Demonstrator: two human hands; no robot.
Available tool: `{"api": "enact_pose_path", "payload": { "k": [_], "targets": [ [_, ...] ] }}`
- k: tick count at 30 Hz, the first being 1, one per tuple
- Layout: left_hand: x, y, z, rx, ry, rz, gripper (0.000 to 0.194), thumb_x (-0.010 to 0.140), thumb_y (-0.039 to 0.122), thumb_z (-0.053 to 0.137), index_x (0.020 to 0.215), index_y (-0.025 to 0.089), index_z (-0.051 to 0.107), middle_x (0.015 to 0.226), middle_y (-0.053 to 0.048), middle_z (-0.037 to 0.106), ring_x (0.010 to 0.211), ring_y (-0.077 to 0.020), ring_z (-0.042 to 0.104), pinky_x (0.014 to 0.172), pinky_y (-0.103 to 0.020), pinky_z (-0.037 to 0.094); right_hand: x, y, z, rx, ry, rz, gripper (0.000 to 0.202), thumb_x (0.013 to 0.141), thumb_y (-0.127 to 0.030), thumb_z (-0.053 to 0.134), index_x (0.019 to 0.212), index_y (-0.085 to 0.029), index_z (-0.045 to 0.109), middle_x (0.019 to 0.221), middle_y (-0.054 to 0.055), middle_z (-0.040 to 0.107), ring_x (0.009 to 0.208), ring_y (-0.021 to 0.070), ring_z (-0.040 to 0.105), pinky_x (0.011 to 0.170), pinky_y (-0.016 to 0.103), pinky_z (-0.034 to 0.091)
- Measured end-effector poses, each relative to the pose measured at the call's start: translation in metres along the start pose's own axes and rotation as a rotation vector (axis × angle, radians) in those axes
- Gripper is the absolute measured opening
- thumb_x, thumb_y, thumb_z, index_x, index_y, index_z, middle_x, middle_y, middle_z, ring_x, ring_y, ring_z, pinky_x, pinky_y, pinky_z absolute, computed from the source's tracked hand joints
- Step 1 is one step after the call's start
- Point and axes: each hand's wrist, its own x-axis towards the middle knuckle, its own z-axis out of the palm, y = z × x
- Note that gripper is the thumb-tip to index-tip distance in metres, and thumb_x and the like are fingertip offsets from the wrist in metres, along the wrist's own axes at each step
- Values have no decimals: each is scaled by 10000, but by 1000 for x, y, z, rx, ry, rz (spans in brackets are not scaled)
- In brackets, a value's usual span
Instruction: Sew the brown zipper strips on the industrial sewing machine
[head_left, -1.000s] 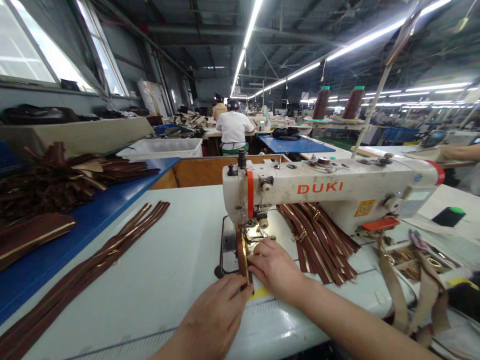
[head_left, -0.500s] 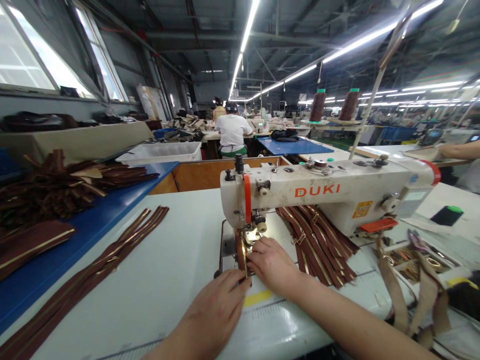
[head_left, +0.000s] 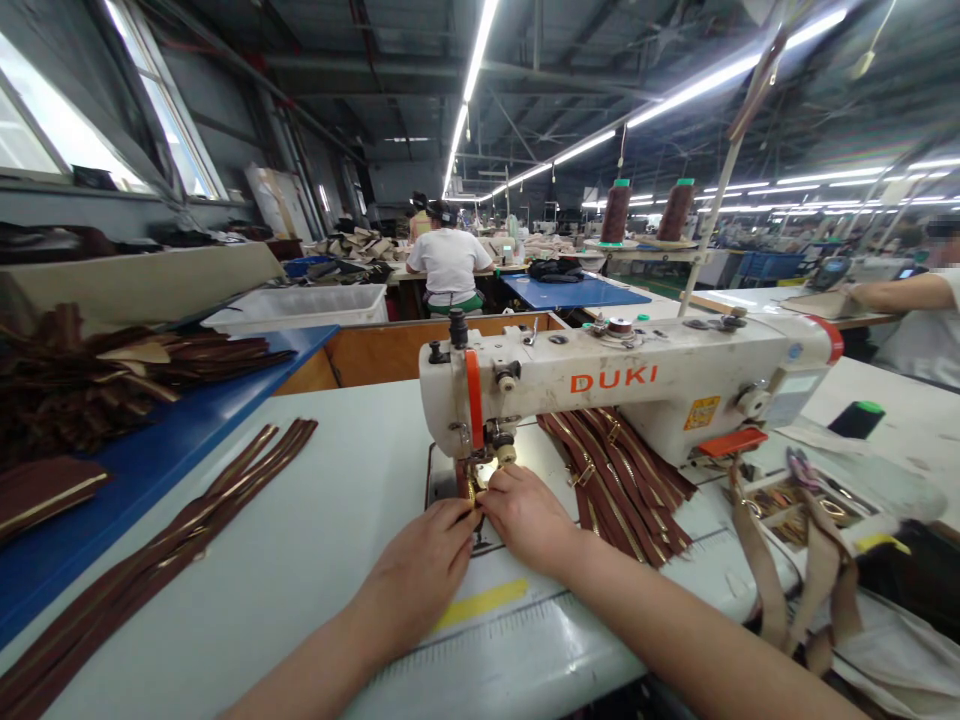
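A brown zipper strip with gold teeth lies beneath the needle area of the white DUKI sewing machine. At its near end my left hand pinches the strip with fingers together. Right beside it, my right hand has its fingertips closed on the same end, close to the presser foot, so the foot is partly hidden. Several brown zippers with gold pulls are fanned out under the machine's arm. To the left, long brown zipper strips stretch across the pale table.
A blue table at left bears heaped brown strips. At right stand a parts tray and hanging beige straps. Two brown thread cones stand behind the machine. A co-worker in white sits ahead; another person's arm shows right.
Both hands have moved forward toward the needle, and the zipper strip has fed farther under the machine, its near end now closer to the foot. The camera view has shifted slightly.
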Motion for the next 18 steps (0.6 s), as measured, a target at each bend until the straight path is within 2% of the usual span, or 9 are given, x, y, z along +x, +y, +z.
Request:
{"api": "enact_pose_path", "payload": {
  "k": [5, 9, 14, 18],
  "targets": [
    [-2, 2, -2, 51, -8, 6, 319, 891, 153, 359, 1095, 130, 603, 1075, -116, 638, 998, -232, 596, 887, -396, 520, -6, -2, 0, 25, -5, -13, 147, 905, -174, 500, 885, -159, 646, 828, 53, 595, 844, 201, 472, 743, 309, 374],
    [-13, 2, 1, 98, -1, 22, 341, 902, 170, 349, 1145, 140, 586, 1149, -106, 631, 1070, -222, 582, 936, -389, 496, -15, -5, -3, 38, 11, -40, 153, 908, -169, 491, 868, -160, 639, 814, 47, 590, 834, 197, 471, 743, 305, 380],
    [-24, 1, 4, 124, -12, -31, 360, 920, 214, 341, 1185, 125, 568, 1188, -100, 630, 1107, -212, 576, 965, -389, 480, -19, -8, -7, 38, -12, -55, 133, 892, -151, 517, 836, -153, 637, 810, 47, 592, 843, 193, 481, 770, 302, 387],
    [-22, 0, 4, 107, -34, -52, 348, 907, 222, 367, 1169, 129, 577, 1186, -105, 632, 1107, -217, 576, 964, -400, 475, -17, -10, -10, 27, -33, -42, 110, 881, -154, 537, 839, -151, 639, 837, 52, 597, 863, 198, 478, 765, 310, 387]
  ]
}}
